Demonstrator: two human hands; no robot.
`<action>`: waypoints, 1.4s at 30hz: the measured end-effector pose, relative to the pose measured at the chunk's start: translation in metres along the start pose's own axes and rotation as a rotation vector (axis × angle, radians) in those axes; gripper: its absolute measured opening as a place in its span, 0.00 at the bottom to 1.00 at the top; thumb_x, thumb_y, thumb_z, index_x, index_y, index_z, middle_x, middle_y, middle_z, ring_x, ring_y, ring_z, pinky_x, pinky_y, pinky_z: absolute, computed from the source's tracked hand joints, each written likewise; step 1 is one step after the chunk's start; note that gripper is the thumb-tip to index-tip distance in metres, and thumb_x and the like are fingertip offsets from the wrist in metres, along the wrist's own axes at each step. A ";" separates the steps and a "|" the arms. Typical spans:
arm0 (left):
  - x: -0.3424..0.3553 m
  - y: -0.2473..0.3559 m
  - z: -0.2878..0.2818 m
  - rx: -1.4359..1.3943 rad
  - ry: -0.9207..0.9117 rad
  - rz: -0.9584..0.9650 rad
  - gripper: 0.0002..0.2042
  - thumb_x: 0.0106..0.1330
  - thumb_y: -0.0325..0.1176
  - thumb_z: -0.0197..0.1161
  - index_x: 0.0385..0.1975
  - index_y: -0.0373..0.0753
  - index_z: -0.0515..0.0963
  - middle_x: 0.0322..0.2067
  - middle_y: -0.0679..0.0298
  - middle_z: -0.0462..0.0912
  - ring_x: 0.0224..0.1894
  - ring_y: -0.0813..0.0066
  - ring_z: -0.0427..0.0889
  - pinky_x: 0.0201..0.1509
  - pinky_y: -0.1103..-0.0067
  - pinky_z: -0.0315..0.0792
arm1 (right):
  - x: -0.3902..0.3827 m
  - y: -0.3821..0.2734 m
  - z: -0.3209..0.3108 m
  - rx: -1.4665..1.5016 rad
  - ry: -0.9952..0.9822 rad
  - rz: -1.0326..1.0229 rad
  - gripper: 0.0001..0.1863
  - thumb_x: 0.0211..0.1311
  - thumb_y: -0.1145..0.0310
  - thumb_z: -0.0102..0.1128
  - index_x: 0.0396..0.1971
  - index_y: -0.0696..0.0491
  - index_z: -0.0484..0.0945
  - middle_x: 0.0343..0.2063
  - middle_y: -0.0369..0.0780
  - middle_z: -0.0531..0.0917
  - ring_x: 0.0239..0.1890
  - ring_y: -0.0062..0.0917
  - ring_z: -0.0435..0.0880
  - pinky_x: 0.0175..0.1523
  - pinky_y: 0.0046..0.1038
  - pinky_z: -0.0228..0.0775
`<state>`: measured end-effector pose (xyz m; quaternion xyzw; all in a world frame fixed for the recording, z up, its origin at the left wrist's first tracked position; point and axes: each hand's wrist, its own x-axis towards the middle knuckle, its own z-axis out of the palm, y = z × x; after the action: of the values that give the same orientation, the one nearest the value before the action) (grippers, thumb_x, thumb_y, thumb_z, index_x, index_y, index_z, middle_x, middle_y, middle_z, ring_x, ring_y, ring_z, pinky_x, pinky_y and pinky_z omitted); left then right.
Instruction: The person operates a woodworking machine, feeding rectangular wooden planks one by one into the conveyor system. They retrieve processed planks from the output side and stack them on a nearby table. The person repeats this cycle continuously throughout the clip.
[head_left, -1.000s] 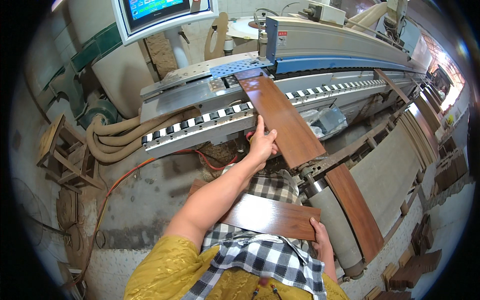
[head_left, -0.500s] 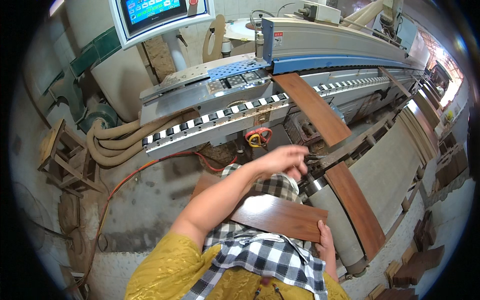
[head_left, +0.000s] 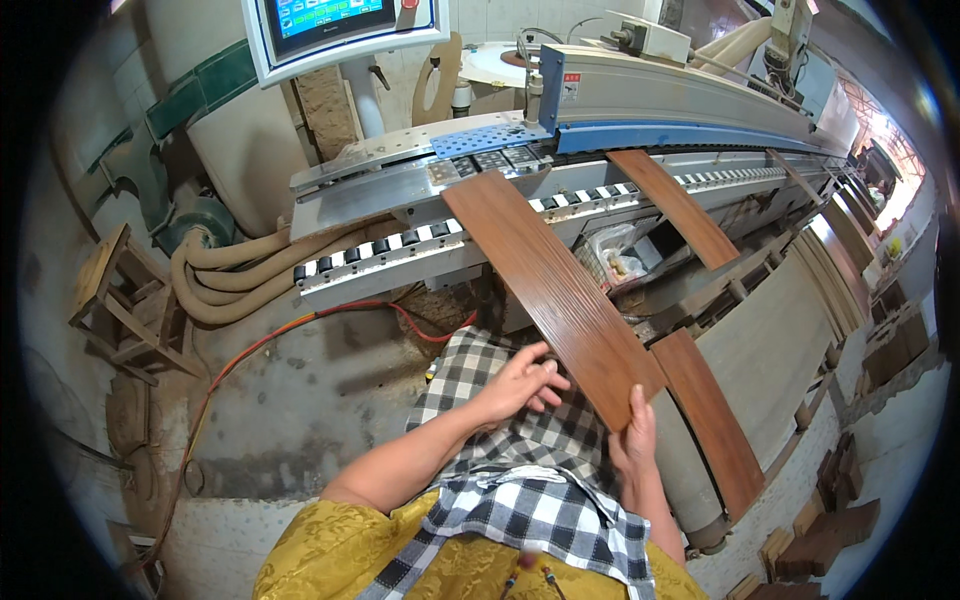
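A reddish-brown wooden plank [head_left: 555,290] slants away from me, its far end over the machine's roller track [head_left: 400,242] by the metal infeed table. My right hand [head_left: 635,440] grips its near end at the right corner, thumb on top. Beside the plank's left edge is my left hand [head_left: 522,385], its fingers apart and slightly curled, holding nothing. Whether its fingertips touch the edge I cannot tell. A second plank [head_left: 680,205] sticks out of the machine under the blue rail [head_left: 690,135], farther right.
Another plank [head_left: 710,420] lies on the grey conveyor belt [head_left: 765,350] at my right. Stacked boards [head_left: 830,530] stand on the floor beyond. A control screen [head_left: 335,25] hangs at upper left; a wooden stool [head_left: 125,300] and hoses [head_left: 235,285] are at left.
The plank in my right hand has swung from across my lap to point at the machine. My left hand has drawn back, down and left. The plank in the machine has shifted right.
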<state>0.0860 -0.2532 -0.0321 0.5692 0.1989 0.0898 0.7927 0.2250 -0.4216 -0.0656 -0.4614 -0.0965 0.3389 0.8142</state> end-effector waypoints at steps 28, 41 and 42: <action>0.033 0.044 -0.043 -0.063 0.517 0.321 0.32 0.65 0.28 0.50 0.67 0.42 0.42 0.24 0.70 0.71 0.18 0.88 0.66 0.19 0.89 0.62 | -0.087 -0.071 -0.271 -0.986 0.831 -0.529 0.18 0.65 0.62 0.50 0.45 0.62 0.71 0.38 0.42 0.78 0.36 0.25 0.77 0.40 0.27 0.69; 0.033 0.051 -0.045 -0.011 0.446 0.332 0.33 0.66 0.30 0.52 0.67 0.42 0.42 0.23 0.71 0.71 0.18 0.88 0.67 0.18 0.88 0.62 | -0.127 -0.107 -0.395 -0.282 0.996 0.155 0.37 0.49 0.47 0.65 0.54 0.57 0.69 0.50 0.45 0.74 0.54 0.35 0.70 0.56 0.36 0.61; 0.034 0.051 -0.046 0.004 0.445 0.331 0.33 0.66 0.30 0.52 0.67 0.42 0.42 0.23 0.71 0.72 0.18 0.88 0.67 0.18 0.88 0.62 | -0.129 -0.106 -0.399 -0.316 0.994 0.188 0.38 0.48 0.47 0.65 0.54 0.57 0.69 0.51 0.45 0.73 0.54 0.35 0.70 0.56 0.36 0.61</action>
<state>0.1018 -0.1838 -0.0037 0.5618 0.2726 0.3404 0.7030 0.3646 -0.8139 -0.1805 -0.6902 0.2932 0.1322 0.6482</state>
